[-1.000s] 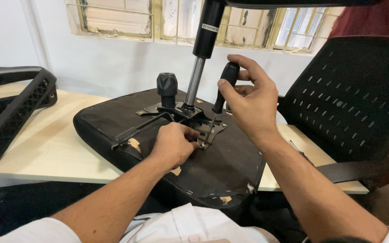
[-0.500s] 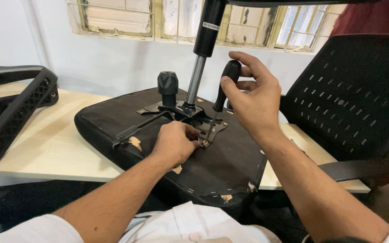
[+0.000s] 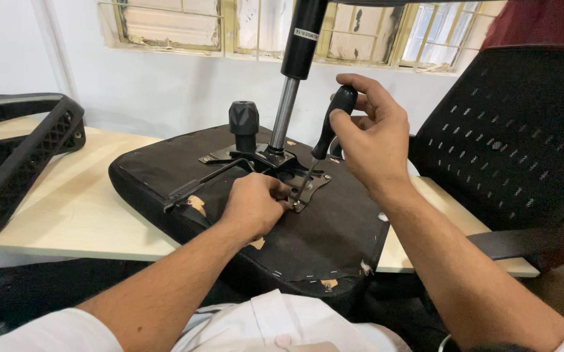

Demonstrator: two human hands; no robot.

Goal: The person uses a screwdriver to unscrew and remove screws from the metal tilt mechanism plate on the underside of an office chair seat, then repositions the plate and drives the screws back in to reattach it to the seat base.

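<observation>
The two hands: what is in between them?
In the head view, the thin metal shaft of the screwdriver runs between them, from the right hand on its black handle down to the left hand on the metal plate.

White short sleeves, bare forearms, white shirt front.

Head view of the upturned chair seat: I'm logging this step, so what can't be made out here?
- Screwdriver tip and the fastener under it: hidden by the left hand.
- Gas cylinder top: cut off by the upper frame edge.
- Mounting plate near corner: covered by the left hand's fingers.
- Screwdriver handle: partly wrapped by the right hand.
</observation>
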